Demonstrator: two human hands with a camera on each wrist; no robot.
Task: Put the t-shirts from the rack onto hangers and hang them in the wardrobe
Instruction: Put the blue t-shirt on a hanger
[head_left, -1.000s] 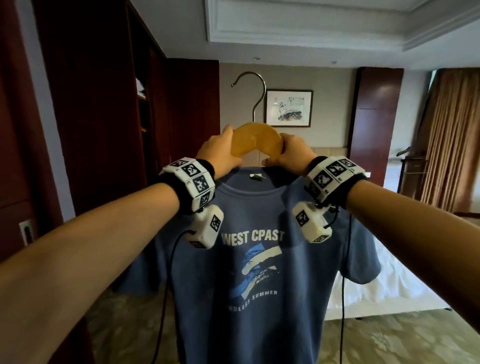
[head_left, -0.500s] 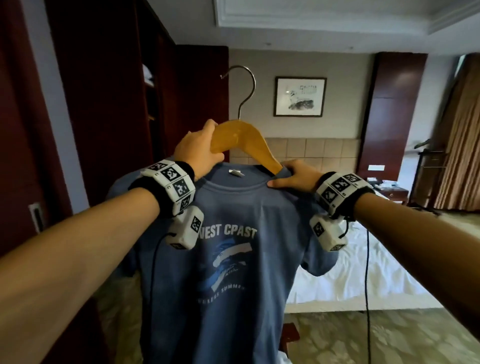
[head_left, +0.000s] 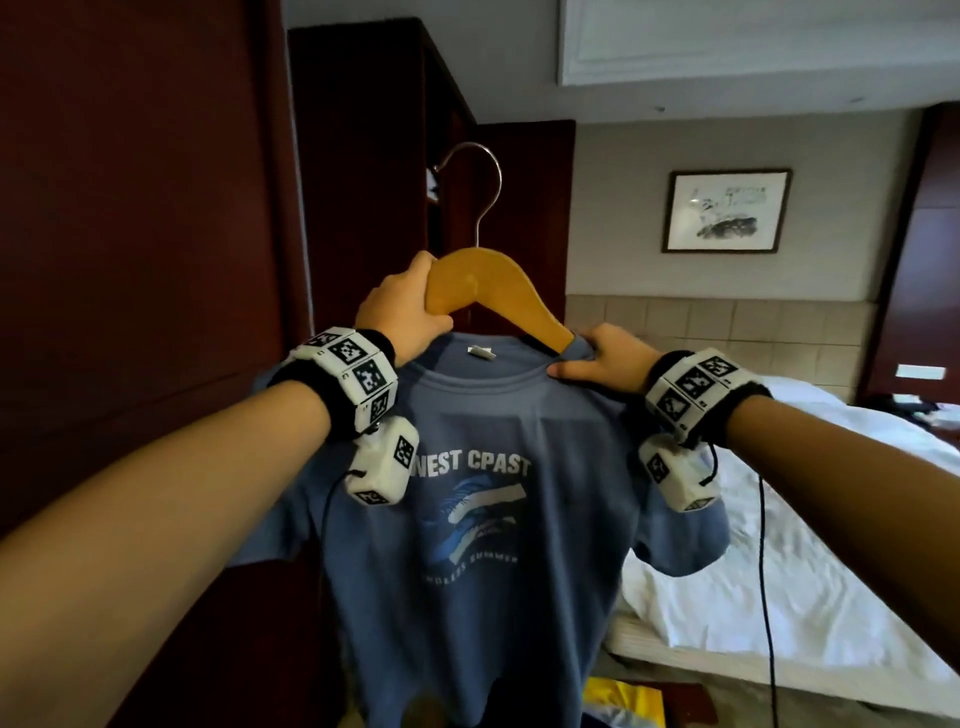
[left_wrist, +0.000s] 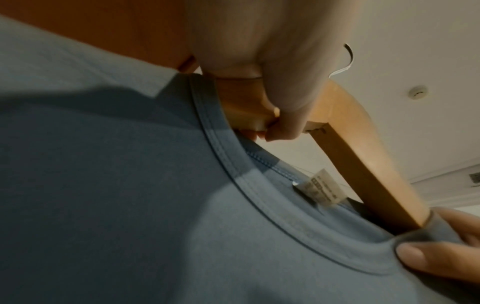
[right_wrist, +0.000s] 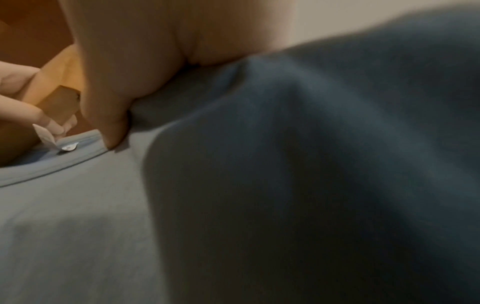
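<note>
Hanger (head_left: 483, 280) now tilts, left hand (head_left: 400, 312) gripping it; right hand (head_left: 605, 358) has slid down, pinching t-shirt (head_left: 467, 519) collar.

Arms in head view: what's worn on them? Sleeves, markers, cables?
Bare forearms, no sleeves. Each wrist has a black band ringed with white blocks bearing black square fiducial tags: left band, right band. A white boxy camera, also tagged, hangs under each: left, right. A thin black cable trails from each.
</note>
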